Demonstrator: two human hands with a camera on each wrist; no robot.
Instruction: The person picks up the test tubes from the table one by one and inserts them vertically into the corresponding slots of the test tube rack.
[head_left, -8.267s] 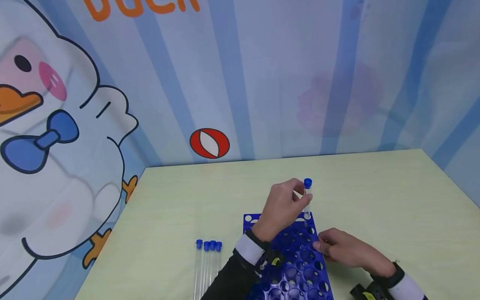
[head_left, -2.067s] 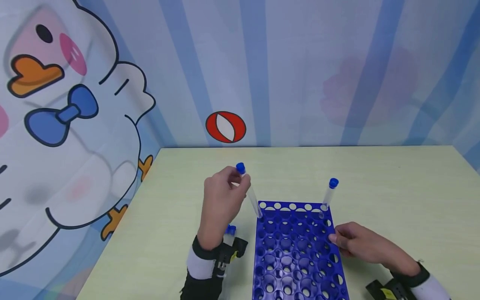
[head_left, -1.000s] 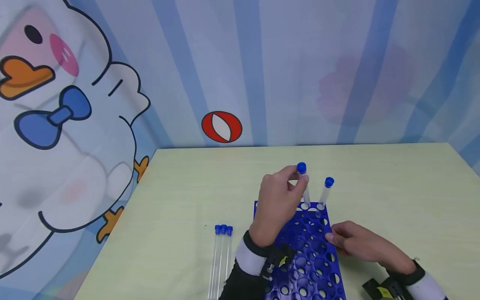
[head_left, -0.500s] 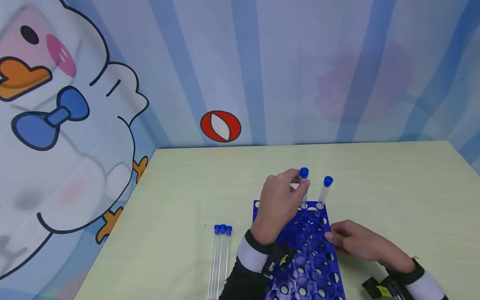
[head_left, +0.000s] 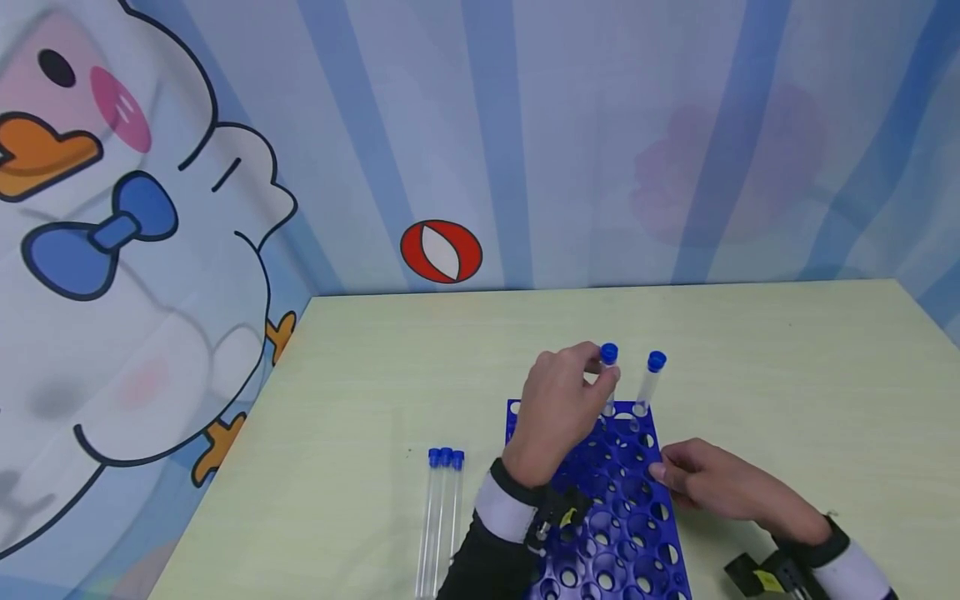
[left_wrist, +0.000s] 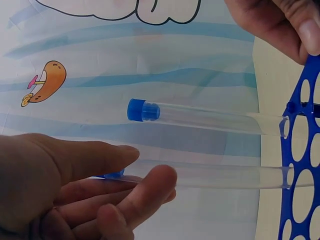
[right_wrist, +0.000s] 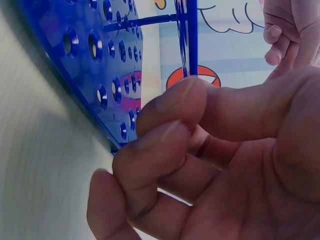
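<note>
A blue test tube rack (head_left: 600, 533) with rows of round holes lies on the table. My left hand (head_left: 558, 404) is over its far end, thumb and fingers about the upper part of a clear test tube (left_wrist: 225, 175) with a blue cap (head_left: 609, 353). That tube's lower end sits in a far-row hole. To its right another capped test tube (head_left: 648, 387) stands in the corner hole, leaning slightly. My right hand (head_left: 712, 479) pinches the rack's right edge between thumb and curled fingers, which loom large in the right wrist view.
Three capped test tubes (head_left: 438, 525) lie side by side on the pale table (head_left: 360, 375), left of the rack. A striped cartoon backdrop (head_left: 570, 150) rises behind the table's far edge. Both wrists wear small black cameras.
Since a second ago the left hand and its tube have sunk slightly into the far-row hole. Earlier it carried that tube from the rack's left corner rightward. The right hand keeps its place.
</note>
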